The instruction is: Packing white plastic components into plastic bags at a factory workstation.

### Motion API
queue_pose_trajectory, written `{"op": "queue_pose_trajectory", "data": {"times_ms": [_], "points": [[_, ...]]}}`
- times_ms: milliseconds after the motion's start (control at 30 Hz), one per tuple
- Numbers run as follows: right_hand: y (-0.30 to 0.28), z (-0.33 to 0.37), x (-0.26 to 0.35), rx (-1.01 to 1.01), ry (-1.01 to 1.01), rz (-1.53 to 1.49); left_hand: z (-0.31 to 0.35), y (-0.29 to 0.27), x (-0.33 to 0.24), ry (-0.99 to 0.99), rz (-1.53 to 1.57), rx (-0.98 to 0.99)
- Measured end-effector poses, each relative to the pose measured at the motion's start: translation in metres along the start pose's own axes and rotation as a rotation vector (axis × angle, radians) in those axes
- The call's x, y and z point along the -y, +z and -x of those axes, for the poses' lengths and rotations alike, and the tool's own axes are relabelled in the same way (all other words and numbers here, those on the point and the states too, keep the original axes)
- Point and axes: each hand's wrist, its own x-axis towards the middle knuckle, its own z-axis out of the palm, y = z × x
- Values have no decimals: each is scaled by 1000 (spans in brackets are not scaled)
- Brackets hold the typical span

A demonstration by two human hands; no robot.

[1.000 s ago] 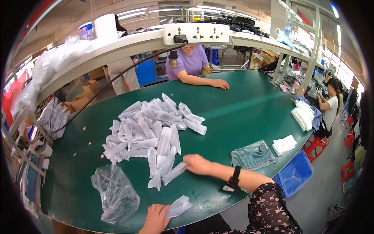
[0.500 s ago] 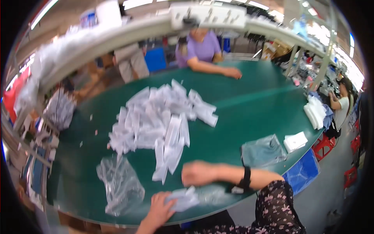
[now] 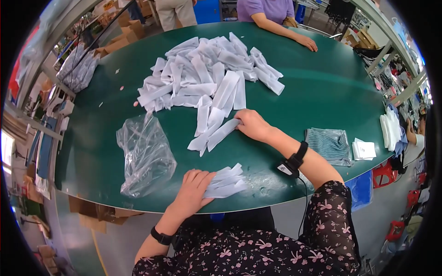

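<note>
Near the table's front edge my left hand [image 3: 194, 189] grips a small stack of flat white strips [image 3: 225, 181], fingers over the top and thumb along the near side. My right hand [image 3: 252, 125] reaches forward, its fingers closed on the end of a single white strip [image 3: 222, 135] lying at the near end of the heap. Beyond it spreads the large heap of similar white, slightly translucent folded strips [image 3: 198, 69]. Just what these strips are, I cannot tell. Both wrists wear black bands.
A clear plastic bag [image 3: 146, 158] lies left on the green table [image 3: 317, 92]. To the right are a bagged striped grey-green item [image 3: 328, 146], white cards [image 3: 363, 150] and folded white cloth [image 3: 390, 129]. Across the table, another person's hand [image 3: 307, 42] rests.
My right hand has moved forward from beside my left hand to the heap and taken hold of a strip. My left hand stays on its stack. The view has tipped downward.
</note>
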Motion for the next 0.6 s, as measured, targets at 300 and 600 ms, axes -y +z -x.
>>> {"op": "queue_pose_trajectory", "data": {"times_ms": [300, 600], "points": [[6, 57, 50, 370, -45, -81, -12, -16, -9, 20, -129, -161], [-4, -6, 50, 52, -265, -218, -3, 1, 6, 9, 55, -88]]}}
